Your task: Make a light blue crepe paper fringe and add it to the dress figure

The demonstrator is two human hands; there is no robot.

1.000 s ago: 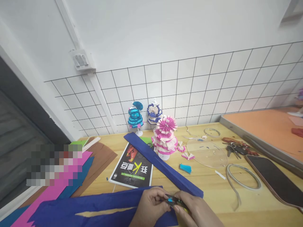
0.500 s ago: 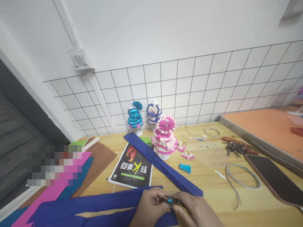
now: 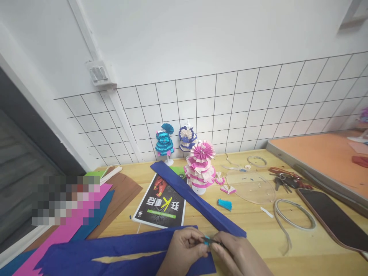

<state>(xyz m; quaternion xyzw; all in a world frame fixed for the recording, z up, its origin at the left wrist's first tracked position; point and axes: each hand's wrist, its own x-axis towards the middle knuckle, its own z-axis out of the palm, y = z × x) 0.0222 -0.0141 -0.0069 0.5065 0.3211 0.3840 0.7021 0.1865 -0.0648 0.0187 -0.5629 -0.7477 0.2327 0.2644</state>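
My left hand is closed in a pinch at the bottom centre, on a tiny bright blue paper piece. My right hand is closed round a small dark tool whose narrow tip meets the blue piece; its exact kind is mostly hidden by my fingers. Dark blue crepe paper lies beneath my left hand. A long folded dark blue strip runs from behind my hands across a black printed booklet. A pleated blue paper piece lies beyond my right hand.
Ruffled paper trees in pink, teal and blue-white stand by the wall grid. Pink and brown sheets lie left. Coiled tubing, keys and a phone lie right, near an orange board.
The dark tool has turned in my right hand, so it now shows a thinner edge and its yellow part is out of sight. My hands have stayed nearly in place.
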